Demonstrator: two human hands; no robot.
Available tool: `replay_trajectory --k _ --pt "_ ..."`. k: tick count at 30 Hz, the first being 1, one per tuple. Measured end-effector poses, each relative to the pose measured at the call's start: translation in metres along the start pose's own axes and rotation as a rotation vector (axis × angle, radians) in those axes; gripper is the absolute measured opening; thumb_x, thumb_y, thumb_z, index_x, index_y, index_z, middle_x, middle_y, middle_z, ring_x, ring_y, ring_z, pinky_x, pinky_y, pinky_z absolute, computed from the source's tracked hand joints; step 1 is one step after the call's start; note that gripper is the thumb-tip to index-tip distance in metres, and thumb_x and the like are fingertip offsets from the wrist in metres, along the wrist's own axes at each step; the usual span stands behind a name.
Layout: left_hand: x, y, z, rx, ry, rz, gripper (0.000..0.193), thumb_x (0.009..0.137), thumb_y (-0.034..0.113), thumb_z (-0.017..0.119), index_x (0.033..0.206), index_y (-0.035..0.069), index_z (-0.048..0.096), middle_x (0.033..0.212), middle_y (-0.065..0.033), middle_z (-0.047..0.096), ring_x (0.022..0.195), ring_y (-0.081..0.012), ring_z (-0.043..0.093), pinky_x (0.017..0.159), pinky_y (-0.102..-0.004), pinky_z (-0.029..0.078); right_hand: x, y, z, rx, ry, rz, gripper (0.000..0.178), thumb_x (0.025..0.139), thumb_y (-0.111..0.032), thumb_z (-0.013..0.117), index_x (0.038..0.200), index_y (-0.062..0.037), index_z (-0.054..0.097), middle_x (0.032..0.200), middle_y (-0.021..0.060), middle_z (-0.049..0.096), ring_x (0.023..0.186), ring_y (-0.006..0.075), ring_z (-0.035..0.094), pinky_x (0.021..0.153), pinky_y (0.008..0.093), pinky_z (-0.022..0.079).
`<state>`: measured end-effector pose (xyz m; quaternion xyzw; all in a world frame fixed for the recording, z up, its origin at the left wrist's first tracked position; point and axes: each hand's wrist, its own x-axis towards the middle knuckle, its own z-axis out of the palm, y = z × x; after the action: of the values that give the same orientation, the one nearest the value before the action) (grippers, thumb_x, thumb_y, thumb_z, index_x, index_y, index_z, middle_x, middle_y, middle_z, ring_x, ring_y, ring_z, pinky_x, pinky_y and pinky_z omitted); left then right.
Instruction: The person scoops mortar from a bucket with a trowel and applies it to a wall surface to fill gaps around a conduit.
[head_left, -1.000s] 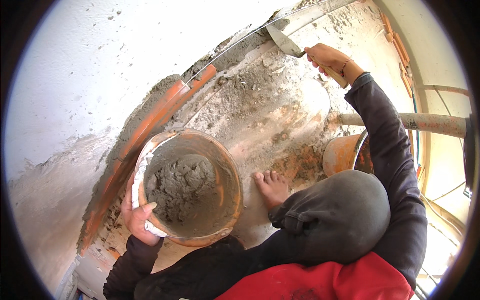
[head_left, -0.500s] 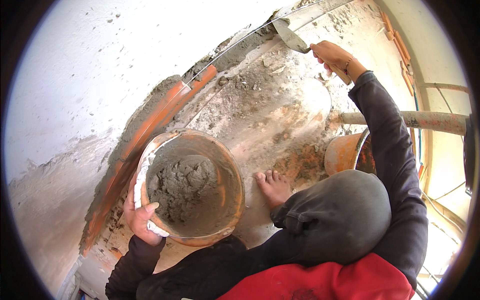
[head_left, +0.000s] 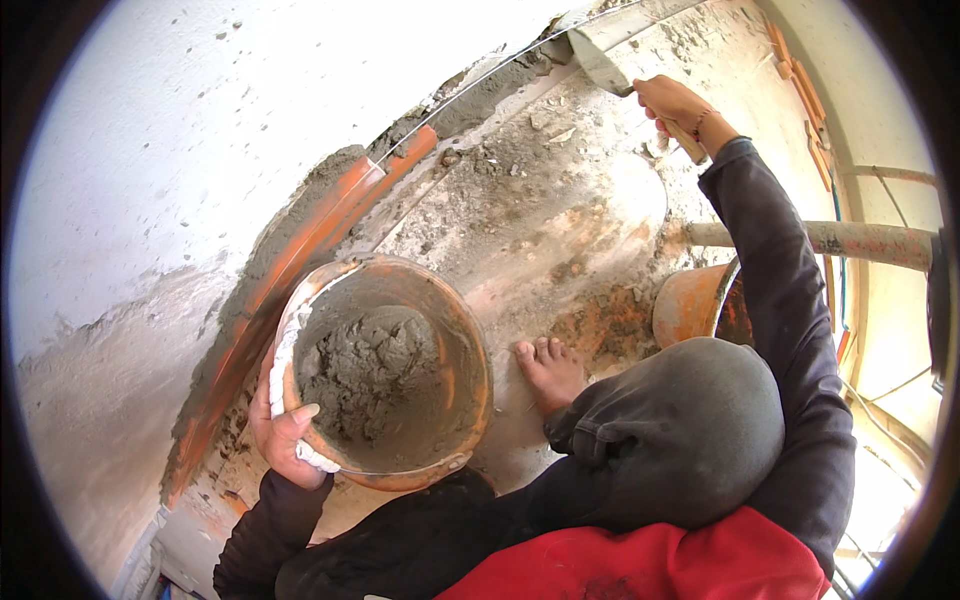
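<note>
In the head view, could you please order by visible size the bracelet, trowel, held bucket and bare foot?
1. Held bucket
2. Trowel and bare foot: too alike to rank
3. Bracelet

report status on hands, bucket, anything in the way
Left hand gripping bucket at its left side. Right hand holding trowel. Grey mortar heaped in bucket. White string close to trowel blade.

the left hand grips a bucket of mortar, the right hand a trowel.
</note>
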<state>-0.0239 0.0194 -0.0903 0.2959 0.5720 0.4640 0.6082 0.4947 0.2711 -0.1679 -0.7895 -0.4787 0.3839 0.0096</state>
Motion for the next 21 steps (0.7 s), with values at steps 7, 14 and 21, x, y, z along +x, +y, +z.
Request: replay_trajectory --k 7,14,21 --pt "0.001 0.000 0.001 -0.022 0.022 -0.004 0.082 0.063 0.016 0.059 0.138 -0.010 0.039 0.135 -0.0213 0.048 0.124 -0.0292 0.049 0.108 -0.0382 0.035 -0.012 -0.022 0.017 -0.120 -0.102 -0.065 0.044 0.099 -0.033 0.037 0.090 0.0049 0.056 0.069 0.0097 0.055 0.050 0.0189 0.052 0.046 0.0379 0.044" --pt "0.002 -0.004 -0.001 0.108 -0.014 0.076 0.074 0.072 0.027 0.052 0.135 -0.010 0.041 0.129 -0.0216 0.053 0.116 -0.0287 0.055 0.102 -0.0363 0.040 0.013 -0.001 0.009 -0.651 0.269 -0.149 0.049 0.099 -0.037 0.039 0.098 0.0036 0.066 0.088 0.0194 0.068 0.080 0.0330 0.067 0.077 0.0446 0.051" --pt "0.001 -0.005 -0.002 0.081 -0.009 0.080 0.073 0.072 0.026 0.052 0.135 -0.010 0.041 0.129 -0.0215 0.053 0.117 -0.0283 0.054 0.102 -0.0364 0.040 0.019 -0.007 0.000 -0.485 0.183 -0.006 0.049 0.100 -0.037 0.038 0.095 0.0052 0.062 0.075 0.0171 0.065 0.061 0.0289 0.063 0.056 0.0419 0.050"
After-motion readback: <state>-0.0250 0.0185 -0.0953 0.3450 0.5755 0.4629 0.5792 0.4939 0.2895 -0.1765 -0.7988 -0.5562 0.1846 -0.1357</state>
